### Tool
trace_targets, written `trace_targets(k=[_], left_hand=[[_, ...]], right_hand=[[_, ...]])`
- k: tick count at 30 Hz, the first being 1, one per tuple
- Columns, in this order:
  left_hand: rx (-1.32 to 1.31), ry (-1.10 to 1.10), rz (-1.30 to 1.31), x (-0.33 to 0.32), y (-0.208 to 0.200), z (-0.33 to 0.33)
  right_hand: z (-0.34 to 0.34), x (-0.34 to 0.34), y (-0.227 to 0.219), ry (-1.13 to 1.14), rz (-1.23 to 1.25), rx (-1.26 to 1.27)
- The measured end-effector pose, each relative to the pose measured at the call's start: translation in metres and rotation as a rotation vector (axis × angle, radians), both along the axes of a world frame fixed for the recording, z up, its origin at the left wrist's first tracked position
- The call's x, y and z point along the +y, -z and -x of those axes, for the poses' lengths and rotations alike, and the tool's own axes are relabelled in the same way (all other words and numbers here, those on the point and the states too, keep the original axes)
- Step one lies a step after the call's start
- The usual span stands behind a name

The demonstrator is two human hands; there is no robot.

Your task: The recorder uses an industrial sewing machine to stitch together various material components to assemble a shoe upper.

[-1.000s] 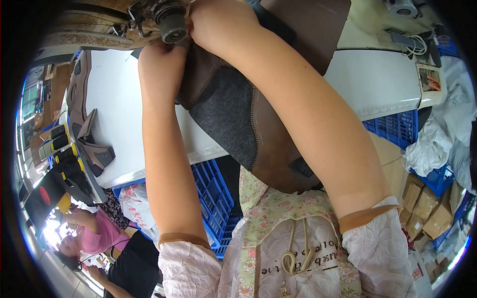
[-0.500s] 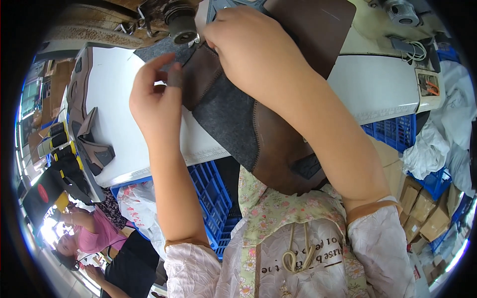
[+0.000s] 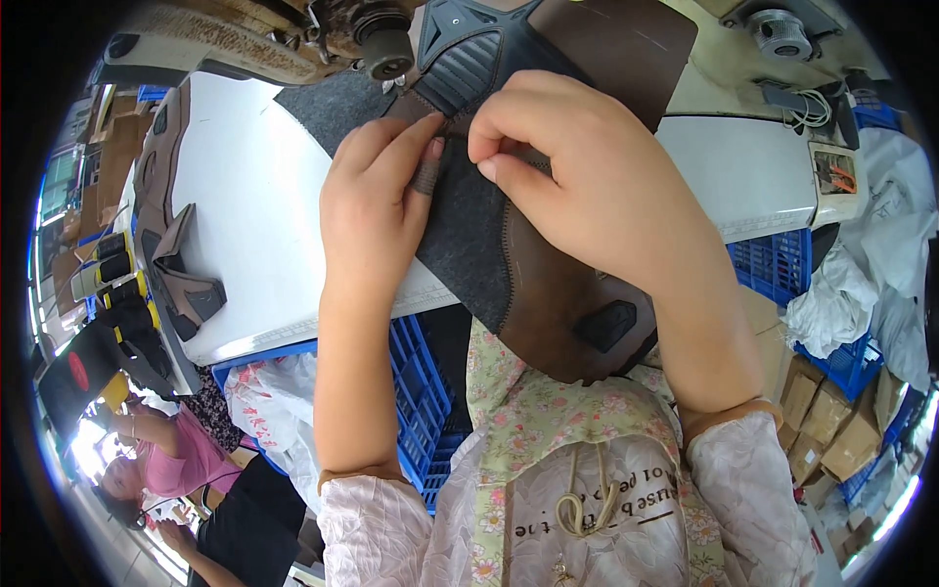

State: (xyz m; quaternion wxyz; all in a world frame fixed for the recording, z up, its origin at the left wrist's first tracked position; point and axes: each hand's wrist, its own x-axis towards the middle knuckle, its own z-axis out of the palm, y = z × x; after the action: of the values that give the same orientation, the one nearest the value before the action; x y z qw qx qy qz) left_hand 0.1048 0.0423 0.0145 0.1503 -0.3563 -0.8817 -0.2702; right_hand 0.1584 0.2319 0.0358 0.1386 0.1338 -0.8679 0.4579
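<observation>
A brown leather-like upper piece [image 3: 553, 293] with zigzag-stitched seams lies over the white table and hangs toward my lap. Dark grey felt [image 3: 469, 230] shows along it, and a black ribbed overlay [image 3: 468, 68] sits near its far end. My left hand [image 3: 377, 191] is closed, its fingertips pinching the piece at a seam close to the sewing machine [image 3: 383, 44]. Just right of them my right hand [image 3: 577, 147] is closed, thumb and forefinger together over the felt. Anything between those fingertips is too small to make out. A grey wrap covers one left finger.
The white table [image 3: 254, 196] carries more brown pieces [image 3: 186, 279] along its left edge. Blue crates [image 3: 416, 391] stand below, one beside a white plastic bag [image 3: 274, 401]. Cardboard boxes [image 3: 827, 411] are at right. Another person [image 3: 186, 450] in pink works at lower left.
My left hand has moved right and onto the seam, its fingers closing. My right hand has come down nearer to me, uncovering the black overlay. The upper piece has stayed nearly in place.
</observation>
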Motion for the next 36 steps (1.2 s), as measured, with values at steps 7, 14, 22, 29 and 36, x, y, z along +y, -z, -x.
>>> trace_targets(k=[7,14,22,29,36], left_hand=[[-0.365,-0.477,-0.233,-0.009,-0.004,0.04],[-0.416,-0.452,-0.058,-0.004,-0.001,0.058],[-0.647,-0.361,-0.349,-0.018,0.007,0.06],[-0.401,-0.456,0.007,-0.004,0.004,0.066],[-0.359,-0.515,-0.113,-0.01,0.004,0.052]], right_hand=[[0.007,0.004,-0.005,0.027,0.035,-0.037],[0.01,0.004,-0.003,0.014,0.068,-0.079],[0.011,0.008,0.0,0.013,0.081,-0.078],[0.006,0.013,0.001,-0.009,0.083,-0.097],[-0.008,0.019,-0.005,-0.141,0.081,-0.153]])
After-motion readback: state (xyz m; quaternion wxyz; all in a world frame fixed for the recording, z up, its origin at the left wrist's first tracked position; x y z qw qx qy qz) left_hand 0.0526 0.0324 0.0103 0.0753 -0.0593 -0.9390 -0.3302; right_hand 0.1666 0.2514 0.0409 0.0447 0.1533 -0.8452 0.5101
